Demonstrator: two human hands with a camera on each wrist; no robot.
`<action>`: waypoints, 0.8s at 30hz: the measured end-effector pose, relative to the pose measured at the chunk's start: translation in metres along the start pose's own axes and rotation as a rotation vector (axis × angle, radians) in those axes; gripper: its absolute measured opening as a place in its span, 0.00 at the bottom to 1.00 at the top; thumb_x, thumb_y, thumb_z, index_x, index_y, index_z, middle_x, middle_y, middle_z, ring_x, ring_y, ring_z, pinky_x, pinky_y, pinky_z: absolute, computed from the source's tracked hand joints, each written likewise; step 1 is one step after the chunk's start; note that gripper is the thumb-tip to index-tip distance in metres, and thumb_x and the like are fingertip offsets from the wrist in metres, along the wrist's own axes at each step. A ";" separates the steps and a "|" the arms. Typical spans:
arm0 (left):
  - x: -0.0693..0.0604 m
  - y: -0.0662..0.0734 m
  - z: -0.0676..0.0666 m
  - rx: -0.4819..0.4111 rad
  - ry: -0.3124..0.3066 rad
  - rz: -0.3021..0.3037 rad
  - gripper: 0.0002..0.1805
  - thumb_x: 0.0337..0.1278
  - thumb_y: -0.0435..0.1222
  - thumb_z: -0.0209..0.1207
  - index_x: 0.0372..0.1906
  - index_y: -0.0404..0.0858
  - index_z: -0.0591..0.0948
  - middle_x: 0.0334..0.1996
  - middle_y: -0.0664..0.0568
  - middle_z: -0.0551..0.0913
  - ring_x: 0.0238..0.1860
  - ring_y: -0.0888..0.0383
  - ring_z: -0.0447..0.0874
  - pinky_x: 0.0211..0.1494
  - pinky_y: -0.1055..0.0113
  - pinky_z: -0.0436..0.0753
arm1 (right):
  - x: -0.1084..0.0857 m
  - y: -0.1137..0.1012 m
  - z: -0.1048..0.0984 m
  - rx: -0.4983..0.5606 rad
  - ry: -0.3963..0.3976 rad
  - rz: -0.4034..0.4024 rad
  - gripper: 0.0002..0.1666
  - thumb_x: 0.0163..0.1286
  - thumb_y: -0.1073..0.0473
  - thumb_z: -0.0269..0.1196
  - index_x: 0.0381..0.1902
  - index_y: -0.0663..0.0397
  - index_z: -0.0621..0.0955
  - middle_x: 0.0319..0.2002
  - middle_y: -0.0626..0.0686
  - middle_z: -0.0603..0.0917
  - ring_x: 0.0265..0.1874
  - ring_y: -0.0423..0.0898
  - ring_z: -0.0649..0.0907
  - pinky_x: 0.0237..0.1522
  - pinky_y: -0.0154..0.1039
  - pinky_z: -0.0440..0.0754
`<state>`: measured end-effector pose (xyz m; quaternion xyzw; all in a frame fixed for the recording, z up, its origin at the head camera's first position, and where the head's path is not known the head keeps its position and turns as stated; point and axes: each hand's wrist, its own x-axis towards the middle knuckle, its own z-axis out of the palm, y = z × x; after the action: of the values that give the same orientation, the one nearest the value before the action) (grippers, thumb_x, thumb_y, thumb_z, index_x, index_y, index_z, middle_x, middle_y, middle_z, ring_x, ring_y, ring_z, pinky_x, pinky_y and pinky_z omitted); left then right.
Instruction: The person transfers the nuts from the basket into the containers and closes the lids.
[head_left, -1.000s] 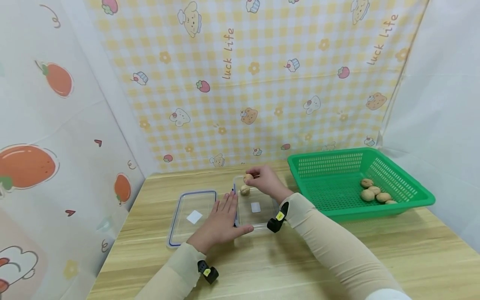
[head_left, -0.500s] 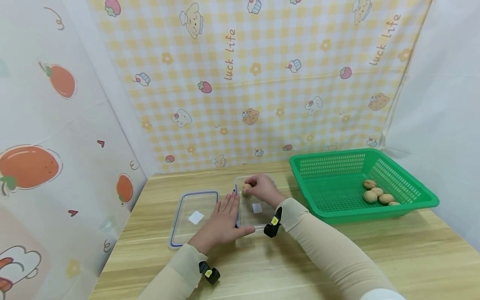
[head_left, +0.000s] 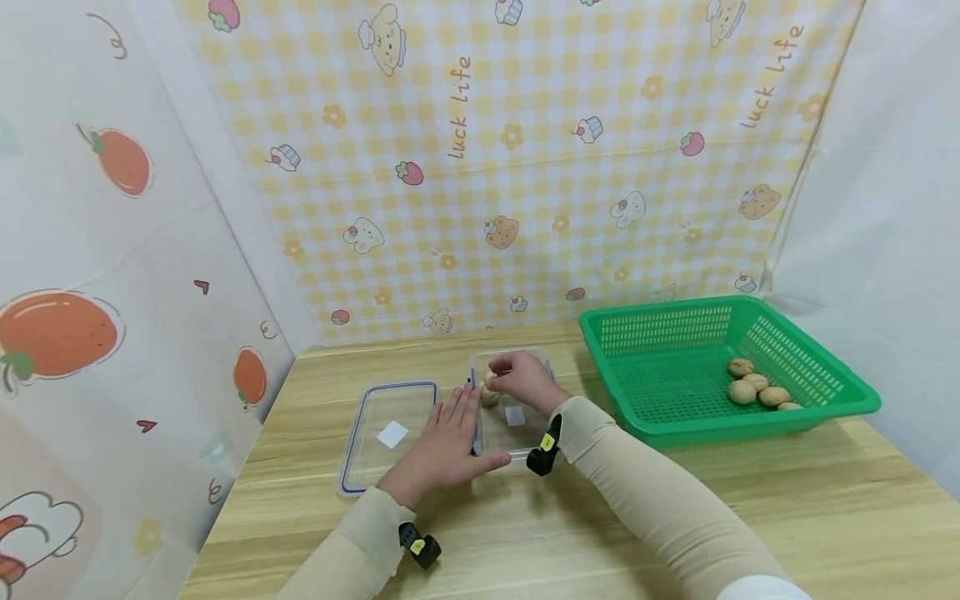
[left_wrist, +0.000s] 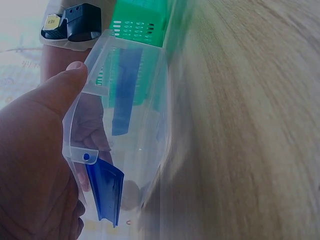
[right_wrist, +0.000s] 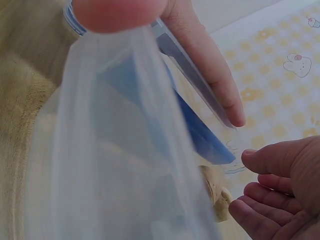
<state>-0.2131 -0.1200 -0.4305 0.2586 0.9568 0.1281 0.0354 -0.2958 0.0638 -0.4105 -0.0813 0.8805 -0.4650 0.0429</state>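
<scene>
A clear plastic food box [head_left: 517, 440] with blue side clips stands on the table. Its left side is touched by my left hand [head_left: 442, 446], fingers straight along the wall and thumb across the near corner. My right hand [head_left: 525, 382] is inside the box's far left part. In the right wrist view its thumb and fingers stand apart, just above walnuts [right_wrist: 215, 192]. One walnut [head_left: 489, 397] lies by the left wall in the head view; another beside it is partly hidden by the right fingertips.
A clear lid [head_left: 367, 454] with a blue seal lies left of the box. At the right, a green plastic basket [head_left: 652, 429] holds several walnuts [head_left: 742, 392] in its right part. A patterned cloth [head_left: 555, 183] hangs behind the table.
My right hand lowered a walnut into the box beside the one there, and its fingers have parted from it. My left hand has stayed against the box.
</scene>
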 end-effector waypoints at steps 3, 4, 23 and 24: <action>0.000 0.001 -0.001 -0.003 0.000 0.003 0.61 0.61 0.72 0.49 0.81 0.32 0.44 0.82 0.41 0.40 0.81 0.44 0.36 0.79 0.43 0.42 | -0.001 -0.001 -0.001 0.002 0.003 -0.004 0.24 0.67 0.60 0.69 0.59 0.62 0.82 0.55 0.58 0.85 0.56 0.53 0.83 0.56 0.48 0.82; 0.000 0.001 -0.001 -0.004 0.000 0.004 0.61 0.61 0.71 0.50 0.81 0.32 0.44 0.82 0.40 0.41 0.81 0.44 0.36 0.79 0.43 0.43 | -0.002 -0.001 -0.001 0.006 0.004 -0.004 0.24 0.67 0.60 0.69 0.60 0.62 0.82 0.55 0.58 0.85 0.56 0.54 0.83 0.56 0.48 0.82; -0.002 0.002 -0.004 -0.008 -0.005 -0.002 0.62 0.60 0.73 0.48 0.81 0.32 0.45 0.82 0.41 0.40 0.81 0.44 0.36 0.79 0.43 0.43 | -0.018 -0.020 -0.115 -0.004 0.083 -0.044 0.28 0.70 0.55 0.68 0.65 0.58 0.78 0.65 0.59 0.79 0.64 0.56 0.77 0.63 0.52 0.77; -0.002 0.002 -0.004 -0.007 -0.005 -0.001 0.62 0.60 0.74 0.48 0.81 0.32 0.45 0.82 0.41 0.40 0.81 0.44 0.36 0.79 0.43 0.43 | -0.020 -0.016 -0.124 -0.010 0.094 -0.049 0.29 0.71 0.54 0.67 0.66 0.58 0.78 0.66 0.59 0.78 0.65 0.56 0.77 0.63 0.53 0.76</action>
<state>-0.2110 -0.1203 -0.4264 0.2582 0.9564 0.1307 0.0389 -0.2937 0.1595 -0.3272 -0.0813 0.8817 -0.4647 -0.0103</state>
